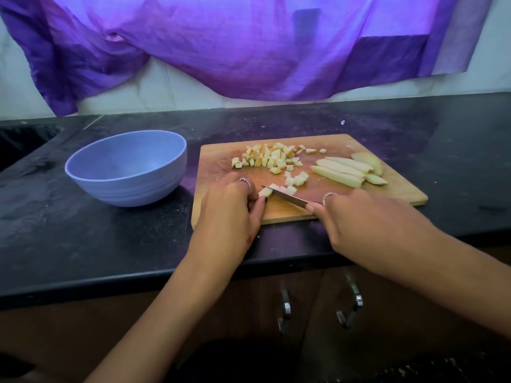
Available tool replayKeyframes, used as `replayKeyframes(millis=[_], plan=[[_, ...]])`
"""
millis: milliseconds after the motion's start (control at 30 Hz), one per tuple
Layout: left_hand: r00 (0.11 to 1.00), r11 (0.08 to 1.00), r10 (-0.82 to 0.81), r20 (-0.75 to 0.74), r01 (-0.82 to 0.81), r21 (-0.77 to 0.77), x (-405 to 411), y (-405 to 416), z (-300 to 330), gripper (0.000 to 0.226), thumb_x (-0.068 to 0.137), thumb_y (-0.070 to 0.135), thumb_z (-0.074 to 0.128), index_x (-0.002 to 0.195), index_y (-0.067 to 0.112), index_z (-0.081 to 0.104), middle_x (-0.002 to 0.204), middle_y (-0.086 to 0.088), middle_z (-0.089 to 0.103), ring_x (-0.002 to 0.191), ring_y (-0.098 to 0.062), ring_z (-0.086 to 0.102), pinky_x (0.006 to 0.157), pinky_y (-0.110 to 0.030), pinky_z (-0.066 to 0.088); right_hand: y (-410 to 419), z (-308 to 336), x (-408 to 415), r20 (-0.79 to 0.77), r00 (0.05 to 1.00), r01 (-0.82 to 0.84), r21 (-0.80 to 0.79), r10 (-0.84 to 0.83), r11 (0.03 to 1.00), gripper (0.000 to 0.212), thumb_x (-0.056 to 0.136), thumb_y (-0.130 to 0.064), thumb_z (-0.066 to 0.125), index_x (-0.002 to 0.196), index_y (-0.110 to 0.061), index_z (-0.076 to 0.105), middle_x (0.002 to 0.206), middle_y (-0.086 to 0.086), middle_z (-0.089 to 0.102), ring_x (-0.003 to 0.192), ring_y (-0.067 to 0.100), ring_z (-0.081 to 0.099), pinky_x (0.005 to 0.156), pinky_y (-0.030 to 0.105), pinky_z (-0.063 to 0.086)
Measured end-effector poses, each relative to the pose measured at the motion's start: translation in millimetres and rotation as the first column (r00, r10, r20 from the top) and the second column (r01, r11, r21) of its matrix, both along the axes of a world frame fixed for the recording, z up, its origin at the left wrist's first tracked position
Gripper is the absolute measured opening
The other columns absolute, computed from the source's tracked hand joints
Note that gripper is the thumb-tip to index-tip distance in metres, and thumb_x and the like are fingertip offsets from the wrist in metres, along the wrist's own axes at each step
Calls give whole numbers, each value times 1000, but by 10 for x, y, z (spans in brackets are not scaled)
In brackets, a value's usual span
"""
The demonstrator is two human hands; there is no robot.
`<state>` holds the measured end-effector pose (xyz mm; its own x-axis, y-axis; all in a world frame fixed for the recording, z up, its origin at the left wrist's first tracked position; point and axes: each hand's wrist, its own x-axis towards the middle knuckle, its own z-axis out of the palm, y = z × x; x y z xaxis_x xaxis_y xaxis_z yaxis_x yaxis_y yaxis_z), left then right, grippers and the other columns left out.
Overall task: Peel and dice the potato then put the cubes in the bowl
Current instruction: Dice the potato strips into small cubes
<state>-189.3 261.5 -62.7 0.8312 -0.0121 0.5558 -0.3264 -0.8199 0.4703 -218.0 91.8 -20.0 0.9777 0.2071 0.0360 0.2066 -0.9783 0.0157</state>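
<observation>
**Dicing potato on a wooden board**

Left hand (pixel 231 210) pinches a pale potato strip (pixel 265 192); right hand (pixel 367 225) curls round a thin steel knife (pixel 287 198). Cubes (pixel 269 158) piled on the rectangular board (pixel 398 189). Smooth round blue bowl (pixel 130 168) sits left on the speckled black worktop (pixel 83 239). No readable writing.

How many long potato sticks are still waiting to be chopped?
4, I think, lying side by side at the right end of the cutting board: a front stick, a second, a third, and a rounded end piece farthest back. A small piece may hide behind them.
</observation>
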Motion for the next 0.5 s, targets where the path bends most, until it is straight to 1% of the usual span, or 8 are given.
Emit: replayKeyframes(millis=[33, 100, 167, 300, 367, 400, 467, 500], plan=[[1000, 1000, 4, 1, -4, 6, -8, 0, 4, 19, 86, 20, 68, 71, 10, 64, 76, 3, 52, 67, -11, 46, 63, -23, 35, -49, 6, -25, 31, 999, 19, -10, -19, 1000, 36, 99, -51, 18, 76, -29, 34, 71, -6, 44, 61, 8, 42, 54, 30, 34], [1000, 1000, 2, 1, -2, 20, -27, 10, 4, 20, 87, 25, 68, 74, 10, 66, 79, 2, 55, 70, -13, 50, 67, -27, 44, -95, -9, -16, 85, 996, 38, 14, -39, 999, 38, 99, -51, 17, 83, -27, 42, 72, -5, 46, 62, 11, 46, 56, 32, 36], [1000, 999, 15, -5, -15, 47, -84, 25, 16, 21, 88, 30, 66, 81, 11, 70, 85, 1, 58, 78, -15, 55, 74, -36, 51, -77, -38, 21, 104, 994, 13, 97, -23, 995, 41, 99, -51, 19, 78, -25, 44, 72, -3, 50, 63, 12, 48, 55, 33, 35], [998, 995, 66, -16, -65, 77, -149, 71, 1, 21, 87, 36, 66, 95, 18, 72, 94, 3, 61, 93, -17, 54, 82, -43, 50, 2, -71, 68, 63, 998, -39, 215, 26, 976, 42, 100, -49, 22, 70, -25, 41, 70, -2, 51, 61, 12, 49, 55, 33, 34], [997, 998, 62, -50, -62, 0, -167, 72, 4, 20, 85, 34, 68, 98, 19, 73, 92, 6, 60, 92, -15, 57, 82, -38, 51, -5, -85, 88, 41, 999, -41, 243, 32, 969, 43, 99, -50, 23, 72, -24, 44, 70, -1, 52, 62, 13, 50, 56, 33, 36], [995, 997, 58, -83, -63, -52, -171, 65, 15, 20, 85, 33, 69, 98, 19, 73, 91, 8, 59, 90, -12, 58, 79, -32, 51, -14, -87, 93, 27, 999, -39, 251, 33, 967, 44, 99, -50, 23, 72, -24, 45, 70, -1, 52, 62, 14, 50, 57, 34, 37], [988, 990, 55, -148, -74, -123, -165, 60, 27, 16, 84, 31, 70, 95, 20, 73, 91, 7, 63, 85, -5, 57, 69, -18, 46, -20, -84, 95, 3, 1000, -30, 255, 30, 966, 44, 99, -50, 23, 70, -24, 44, 69, 0, 51, 61, 14, 49, 56, 34, 36], [984, 986, 53, -168, -78, -145, -156, 61, 31, 13, 84, 30, 71, 93, 21, 73, 92, 6, 65, 84, -3, 57, 66, -14, 43, -17, -75, 100, -2, 1000, -26, 254, 28, 967, 44, 99, -50, 24, 70, -23, 44, 68, 0, 51, 60, 14, 49, 55, 33, 35]])
